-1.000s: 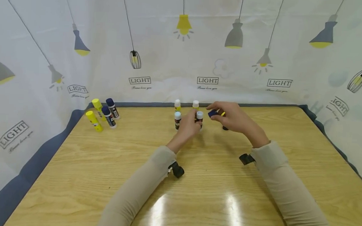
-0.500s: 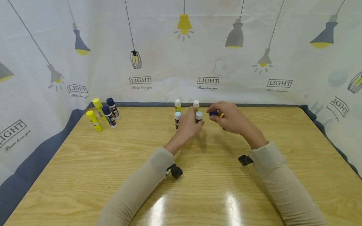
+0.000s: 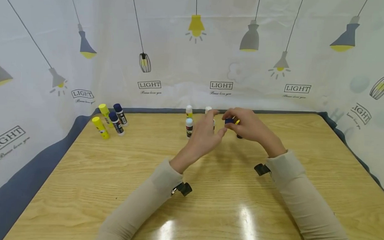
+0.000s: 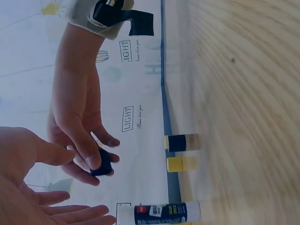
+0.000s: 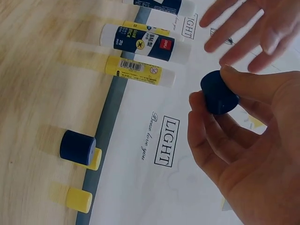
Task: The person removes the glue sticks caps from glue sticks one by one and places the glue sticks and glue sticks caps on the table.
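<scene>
My right hand [image 3: 249, 125] pinches a navy glue stick cap [image 5: 219, 92] between thumb and fingers, raised above the table. Just left of it, my left hand [image 3: 202, 136] is spread with straight fingers and holds nothing. Behind and beside the left hand stand several uncapped glue sticks with white tops. They include a navy glue stick [image 3: 189, 128] and a yellow glue stick [image 5: 140, 71]; the left hand partly hides the group in the head view. On the table below my right hand stand another navy cap [image 5: 77, 147] and a yellow cap [image 5: 78, 200], with a second yellow cap [image 5: 97, 160] partly hidden.
At the back left of the wooden table [image 3: 144, 210] stand several capped glue sticks, among them a yellow one [image 3: 100, 127] and a navy one [image 3: 116, 123]. A white printed curtain [image 3: 169, 38] rises behind the table's far edge.
My left hand has let go among the uncapped glue sticks, opened its fingers and shifted right towards the right hand. The right hand keeps the navy cap in nearly the same spot.
</scene>
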Demonstrator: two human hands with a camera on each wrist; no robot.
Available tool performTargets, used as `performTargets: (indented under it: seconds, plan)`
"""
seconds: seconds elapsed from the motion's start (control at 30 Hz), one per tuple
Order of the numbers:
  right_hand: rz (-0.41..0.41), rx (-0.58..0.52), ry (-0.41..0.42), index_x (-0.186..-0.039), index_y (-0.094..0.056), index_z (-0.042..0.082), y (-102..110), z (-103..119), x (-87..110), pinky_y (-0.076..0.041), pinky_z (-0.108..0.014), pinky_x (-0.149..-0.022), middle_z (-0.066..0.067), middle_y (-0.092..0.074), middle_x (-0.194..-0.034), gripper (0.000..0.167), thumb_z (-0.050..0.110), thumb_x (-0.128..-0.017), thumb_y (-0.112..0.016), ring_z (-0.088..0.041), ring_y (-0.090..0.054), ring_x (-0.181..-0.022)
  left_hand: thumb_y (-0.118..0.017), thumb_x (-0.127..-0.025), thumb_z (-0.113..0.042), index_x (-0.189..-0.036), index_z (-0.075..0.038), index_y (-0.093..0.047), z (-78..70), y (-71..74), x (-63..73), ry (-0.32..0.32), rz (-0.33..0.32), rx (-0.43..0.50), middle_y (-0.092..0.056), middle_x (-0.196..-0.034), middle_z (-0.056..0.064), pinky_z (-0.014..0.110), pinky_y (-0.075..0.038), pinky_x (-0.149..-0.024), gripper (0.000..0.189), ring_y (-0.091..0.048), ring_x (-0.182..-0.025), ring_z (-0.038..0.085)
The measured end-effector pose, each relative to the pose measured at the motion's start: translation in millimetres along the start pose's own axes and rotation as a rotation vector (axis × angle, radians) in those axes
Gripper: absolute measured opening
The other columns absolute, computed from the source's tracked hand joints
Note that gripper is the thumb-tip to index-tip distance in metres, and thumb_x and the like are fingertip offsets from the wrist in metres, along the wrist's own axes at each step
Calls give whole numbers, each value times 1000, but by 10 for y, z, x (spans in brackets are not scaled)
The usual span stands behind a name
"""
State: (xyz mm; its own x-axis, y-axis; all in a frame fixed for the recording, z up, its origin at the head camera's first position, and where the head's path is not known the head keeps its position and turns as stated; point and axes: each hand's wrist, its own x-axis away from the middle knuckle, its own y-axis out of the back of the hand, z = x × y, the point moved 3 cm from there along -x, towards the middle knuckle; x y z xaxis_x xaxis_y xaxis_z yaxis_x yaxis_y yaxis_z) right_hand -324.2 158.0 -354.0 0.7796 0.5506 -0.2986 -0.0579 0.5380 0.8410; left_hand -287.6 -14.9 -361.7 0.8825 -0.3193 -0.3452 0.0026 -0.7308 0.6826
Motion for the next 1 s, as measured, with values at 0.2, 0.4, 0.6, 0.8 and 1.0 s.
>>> performTargets:
  seconds: [0.2,0.4,0.6,0.8,1.0]
  plan:
    - [34,15,-56,-124,-65,4,44,-50,19,-58,-48,-88,-14,-72,-116,26,12,-100,-69,-30,-71,-104,-69,-101,-25,-150,-7,-45,169,129,114,75,7,-2,-62,-138,16,43,-60,-85,57,-71,-110,31]
    - [56,33,-114,-122,-63,5,88,-107,26,-58,-49,-89,-12,-72,-114,24,16,-101,-68,-30,-71,-107,-68,-102,-25,-148,-7,-48,423,403,280,108,-38,7,-56,-148,13,48,-59,-95,53,-67,-124,32]
    - [56,39,-143,-120,-63,5,153,-150,50,-57,-51,-90,-13,-73,-112,24,18,-101,-69,-32,-70,-108,-67,-102,-26,-147,-6,-48,688,766,378,179,-87,-4,-54,-151,15,48,-60,-93,53,-67,-124,34]
    - [32,38,-190,-117,-64,6,226,-233,104,-55,-53,-91,-13,-74,-110,21,18,-101,-68,-32,-70,-106,-65,-102,-33,-146,-9,-50,904,1348,362,287,-200,40,-56,-149,16,49,-59,-95,51,-66,-125,34]
    - [22,43,-218,-116,-65,6,268,-284,143,-53,-56,-92,-15,-74,-110,19,15,-100,-68,-36,-69,-108,-64,-102,-32,-138,-8,-58,1061,1832,389,365,-368,58,-63,-140,13,46,-57,-98,43,-66,-122,31]
